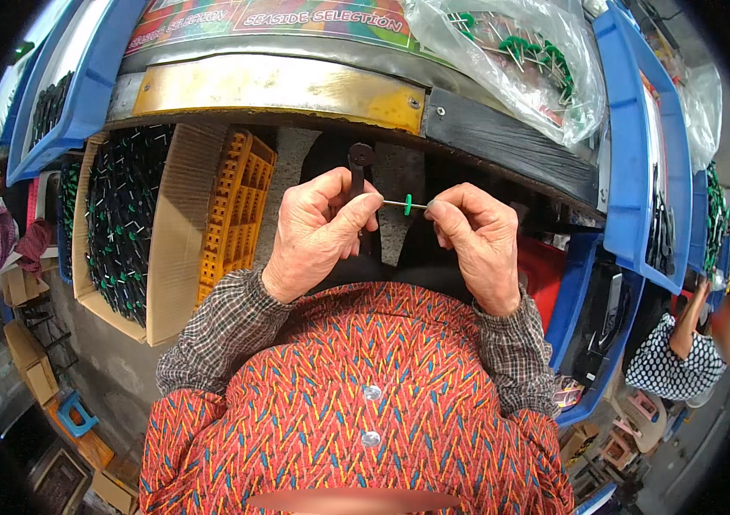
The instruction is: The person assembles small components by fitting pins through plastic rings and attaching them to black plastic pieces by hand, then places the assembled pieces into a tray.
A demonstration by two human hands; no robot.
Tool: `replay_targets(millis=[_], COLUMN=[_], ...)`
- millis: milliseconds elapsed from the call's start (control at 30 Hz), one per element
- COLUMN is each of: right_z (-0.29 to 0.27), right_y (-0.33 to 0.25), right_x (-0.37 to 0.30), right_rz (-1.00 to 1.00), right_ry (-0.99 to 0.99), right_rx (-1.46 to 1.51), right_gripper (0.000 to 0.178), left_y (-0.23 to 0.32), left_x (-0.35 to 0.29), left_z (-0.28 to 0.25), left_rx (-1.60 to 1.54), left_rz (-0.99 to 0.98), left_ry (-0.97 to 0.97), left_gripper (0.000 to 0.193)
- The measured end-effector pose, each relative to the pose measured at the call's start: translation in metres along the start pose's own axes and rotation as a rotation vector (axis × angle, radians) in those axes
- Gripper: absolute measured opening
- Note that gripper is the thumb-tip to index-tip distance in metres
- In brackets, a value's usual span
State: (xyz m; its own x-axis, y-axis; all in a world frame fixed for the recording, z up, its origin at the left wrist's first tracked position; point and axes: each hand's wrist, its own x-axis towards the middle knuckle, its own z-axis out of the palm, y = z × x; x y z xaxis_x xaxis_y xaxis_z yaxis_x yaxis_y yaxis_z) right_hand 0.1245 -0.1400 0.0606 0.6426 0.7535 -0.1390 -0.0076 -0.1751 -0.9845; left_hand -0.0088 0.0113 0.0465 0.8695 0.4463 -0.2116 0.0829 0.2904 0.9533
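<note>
Between my two hands a thin metal pin with a small green disc [408,204] lies level in front of my lap. My right hand [481,239] pinches the pin's right end between thumb and fingertips. In my left hand [318,230] is a black strip-like part with a round end [361,155], gripped by thumb and fingers. The pin's left end meets my left thumb tip; whether it enters the black part is hidden by the fingers. More pins with green discs [524,50] lie in a clear plastic bag [584,103] on the table at the far right.
The table's metal-clad edge [279,84] runs just beyond my hands. At left stand a cardboard box [178,283] full of black parts with green bits and an orange crate [240,206]. Blue bins [618,197] flank the right; another blue bin [82,112] is at upper left. People work on both sides.
</note>
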Motion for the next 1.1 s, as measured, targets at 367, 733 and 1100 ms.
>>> replay_targets(millis=[367,733,1100], right_z=[-0.002,0.002,0.002], right_y=[0.005,0.011,0.009], right_x=[0.001,-0.001,0.000], right_rz=[0.036,0.032,0.066], right_ry=[-0.031,-0.010,-0.016], right_rx=[0.044,0.003,0.034], right_gripper=[0.008,0.012,0.008], left_y=[-0.006,-0.010,-0.015], left_x=[0.000,-0.001,0.000], left_z=[-0.001,-0.002,-0.002], left_rx=[-0.005,-0.038,-0.004], left_rz=[-0.028,-0.029,-0.034], left_ry=[0.003,0.000,0.002], left_gripper=[0.013,0.014,0.013])
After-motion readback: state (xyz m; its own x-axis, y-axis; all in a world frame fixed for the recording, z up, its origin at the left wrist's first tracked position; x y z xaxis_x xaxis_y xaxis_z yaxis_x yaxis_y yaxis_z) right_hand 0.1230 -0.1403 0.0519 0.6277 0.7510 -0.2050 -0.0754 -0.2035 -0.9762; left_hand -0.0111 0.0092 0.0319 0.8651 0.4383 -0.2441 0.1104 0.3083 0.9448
